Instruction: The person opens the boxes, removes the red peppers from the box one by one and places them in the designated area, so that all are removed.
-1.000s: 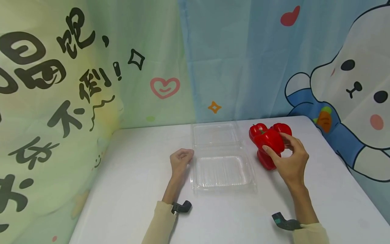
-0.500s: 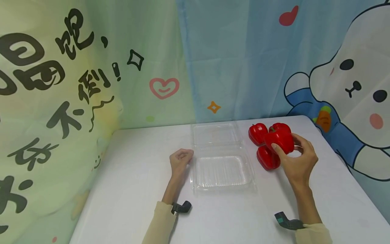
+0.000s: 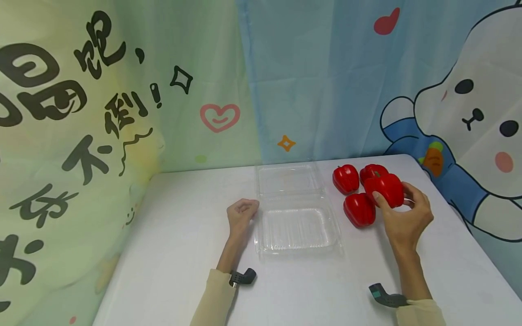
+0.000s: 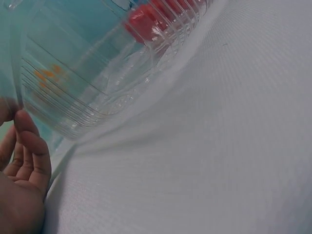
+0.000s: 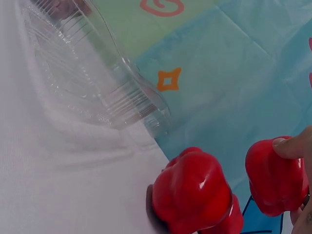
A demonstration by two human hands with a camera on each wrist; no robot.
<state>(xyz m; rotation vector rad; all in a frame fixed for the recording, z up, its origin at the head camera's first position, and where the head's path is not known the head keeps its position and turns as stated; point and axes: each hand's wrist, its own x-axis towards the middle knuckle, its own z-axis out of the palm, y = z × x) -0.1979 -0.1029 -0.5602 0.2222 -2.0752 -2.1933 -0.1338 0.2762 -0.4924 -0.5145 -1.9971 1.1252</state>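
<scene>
My right hand [image 3: 408, 222] grips a shiny red bell pepper [image 3: 385, 189] between thumb and fingers, above the table's right side. The same held pepper [image 5: 273, 178] shows at the right edge of the right wrist view. A clear plastic clamshell box [image 3: 299, 246] lies spread open mid-table, its lid [image 3: 287, 179] toward the curtain. At the box's left edge is my left hand [image 3: 240, 215]; the left wrist view shows its thumb and forefinger pinching the rim. Three more red peppers stand right of the box: one at the back left [image 3: 345, 179], one behind [image 3: 370, 172], one in front [image 3: 360, 210].
The white table [image 3: 183, 253] ends at the back against a printed curtain [image 3: 293, 90] with a cartoon bear. The held pepper partly overlaps the rear pepper in the head view. Each wrist wears a dark camera mount [image 3: 244, 276].
My right hand has moved right with the pepper, away from the box, uncovering more of the peppers behind and in front. The left hand and the box have stayed put.
</scene>
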